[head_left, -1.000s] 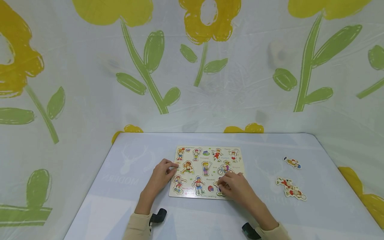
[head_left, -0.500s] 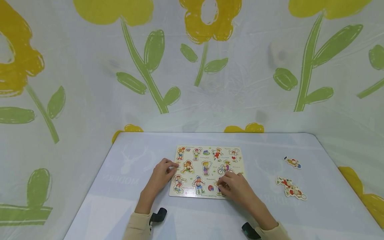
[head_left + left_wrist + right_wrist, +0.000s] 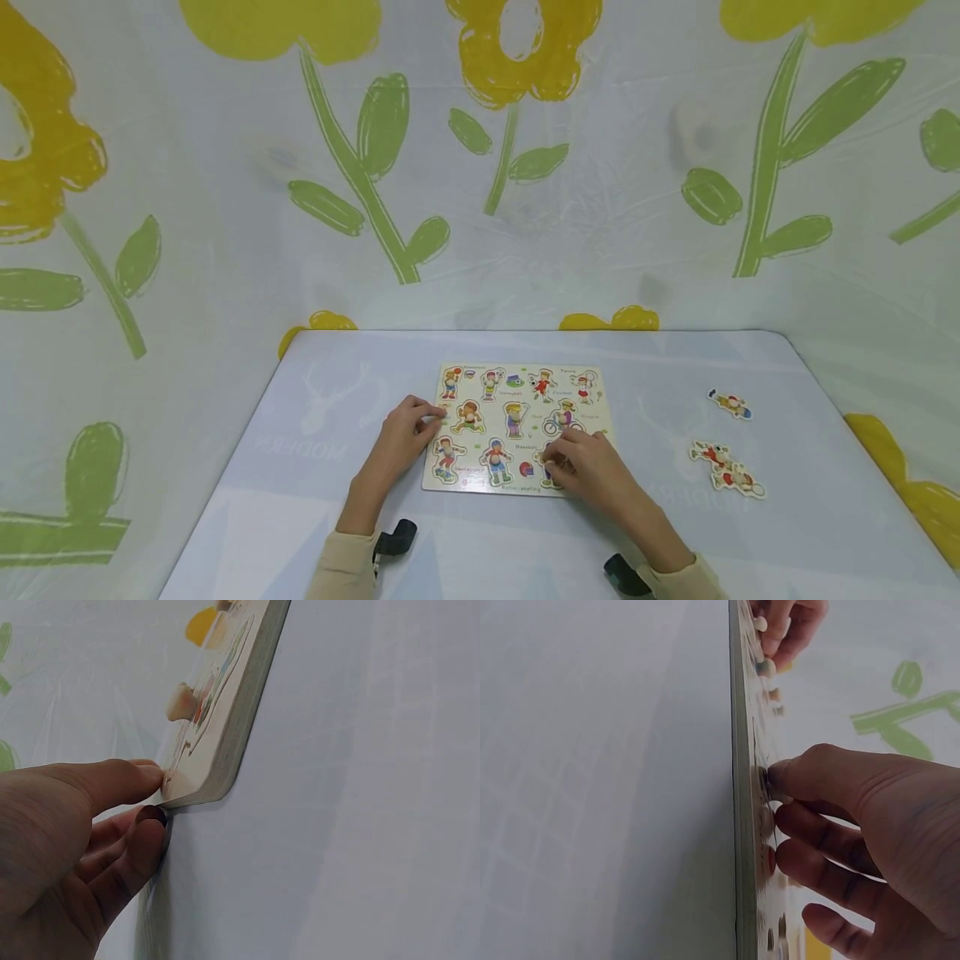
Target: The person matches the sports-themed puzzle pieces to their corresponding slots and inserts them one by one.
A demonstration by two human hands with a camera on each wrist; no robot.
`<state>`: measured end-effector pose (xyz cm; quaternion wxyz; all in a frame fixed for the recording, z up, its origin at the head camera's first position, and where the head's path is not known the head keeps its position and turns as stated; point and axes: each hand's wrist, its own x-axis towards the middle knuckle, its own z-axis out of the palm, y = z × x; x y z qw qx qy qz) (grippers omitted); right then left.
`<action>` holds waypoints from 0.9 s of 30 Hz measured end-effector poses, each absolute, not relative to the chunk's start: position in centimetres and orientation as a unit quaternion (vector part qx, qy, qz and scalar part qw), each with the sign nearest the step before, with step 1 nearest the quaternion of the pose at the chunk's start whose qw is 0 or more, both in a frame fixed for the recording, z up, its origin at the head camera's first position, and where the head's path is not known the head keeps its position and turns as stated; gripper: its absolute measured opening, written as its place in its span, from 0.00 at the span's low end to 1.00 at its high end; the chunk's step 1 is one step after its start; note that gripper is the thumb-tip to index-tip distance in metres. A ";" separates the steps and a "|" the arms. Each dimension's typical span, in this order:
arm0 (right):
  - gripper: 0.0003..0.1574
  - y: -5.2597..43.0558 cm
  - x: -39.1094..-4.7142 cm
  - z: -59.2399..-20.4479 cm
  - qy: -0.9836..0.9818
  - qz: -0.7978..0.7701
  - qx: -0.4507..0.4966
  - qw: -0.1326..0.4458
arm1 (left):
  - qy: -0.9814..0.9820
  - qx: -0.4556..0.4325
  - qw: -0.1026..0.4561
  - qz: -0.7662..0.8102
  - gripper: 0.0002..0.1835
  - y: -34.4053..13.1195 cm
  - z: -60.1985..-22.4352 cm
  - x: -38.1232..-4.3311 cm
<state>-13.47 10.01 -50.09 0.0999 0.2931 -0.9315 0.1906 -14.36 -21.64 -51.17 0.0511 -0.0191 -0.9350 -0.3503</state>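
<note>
A knobbed wooden puzzle board (image 3: pixel 477 395) with several sports figures lies on the table. At its left edge, my left hand (image 3: pixel 402 439) grips the board, the thumb on top at the rim and the fingers curled against the side in the left wrist view. My right hand (image 3: pixel 594 469) is over the board's lower right corner. Its thumb and fingers pinch a puzzle piece (image 3: pixel 548 478) by the knob; the hand covers most of that piece. The right wrist view shows these fingertips (image 3: pixel 787 780) close against the board face.
To the board's right lies one loose puzzle piece (image 3: pixel 731 405). Nearer me, two more, a red figure (image 3: pixel 708 453) and a wheeled one (image 3: pixel 738 482), touch each other. The pale table (image 3: pixel 322 500) backs onto a flower-printed curtain (image 3: pixel 600 208). Black wrist cameras (image 3: pixel 396 537) hang below the wrists.
</note>
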 end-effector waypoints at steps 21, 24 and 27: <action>0.08 11.5 -13.5 -50.1 -0.940 0.179 0.278 0.083 | -0.937 -0.019 0.048 -0.345 0.09 -21.4 -51.0 -14.3; 0.09 12.5 -13.4 -50.1 -0.941 0.179 0.274 0.087 | -0.938 -0.019 0.048 -0.344 0.09 -21.4 -50.9 -14.3; 0.09 13.6 -13.4 -50.1 -0.944 0.186 0.261 0.079 | -0.938 -0.017 0.047 -0.344 0.09 -21.5 -50.8 -14.2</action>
